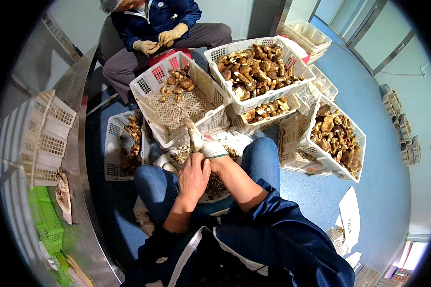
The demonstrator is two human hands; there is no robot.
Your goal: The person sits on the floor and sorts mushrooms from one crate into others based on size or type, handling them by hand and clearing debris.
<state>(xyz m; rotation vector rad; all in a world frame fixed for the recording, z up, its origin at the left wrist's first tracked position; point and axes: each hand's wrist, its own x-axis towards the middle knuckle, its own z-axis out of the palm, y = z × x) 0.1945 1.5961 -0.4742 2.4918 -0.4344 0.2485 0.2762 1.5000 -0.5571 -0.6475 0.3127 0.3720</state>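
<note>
The bare left hand point(193, 176) grips the cuff of the white glove point(207, 147) at the right wrist, fingers curled over its green band. The gloved right hand point(201, 143) points away from the body, its fingers narrow and drawn together (whether they pinch anything I cannot tell). Just beyond it stands a tilted white basket point(148, 86) with a few brown mushrooms point(178, 82) at its far end. Right of that, a fuller basket point(297, 81) is heaped with mushrooms, and another point(361, 138) leans farther right. A seated co-worker's gloved hands point(159, 40) meet beyond the baskets.
</note>
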